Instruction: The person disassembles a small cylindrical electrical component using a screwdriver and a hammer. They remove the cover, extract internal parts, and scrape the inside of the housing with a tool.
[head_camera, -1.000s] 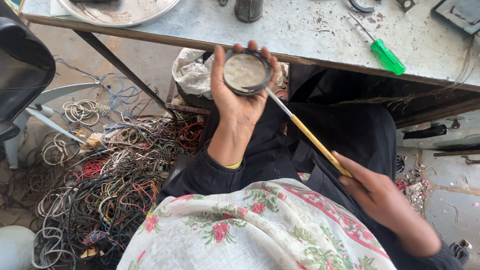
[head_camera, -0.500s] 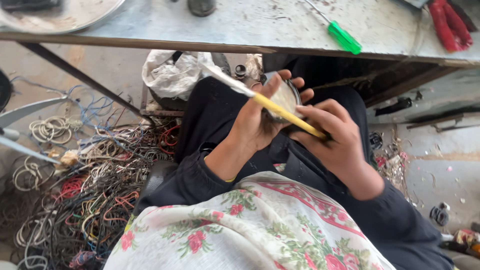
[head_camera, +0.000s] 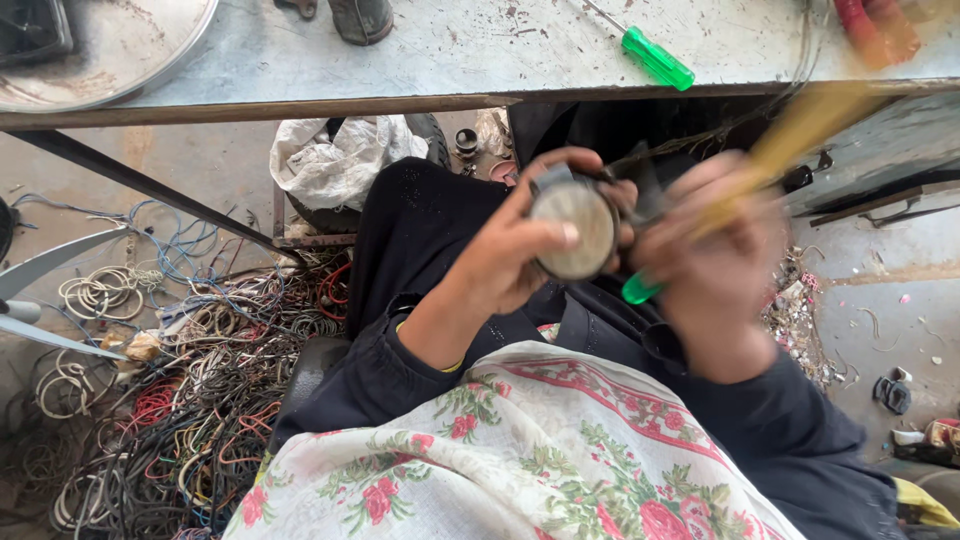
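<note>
Head view: left hand (head_camera: 510, 255) fingers grip the round part (head_camera: 572, 228).

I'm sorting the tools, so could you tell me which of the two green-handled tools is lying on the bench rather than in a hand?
The green-handled screwdriver on the grey bench, untouched. The other green tool sits in the right hand.

Screwdriver (head_camera: 655, 57) on the table (head_camera: 420, 60); wire heap (head_camera: 170, 400) on the floor, left; bag (head_camera: 335, 160) beneath the table

Green screwdriver (head_camera: 657, 58), tangled wires (head_camera: 190, 400), white bag (head_camera: 330, 160)
</note>
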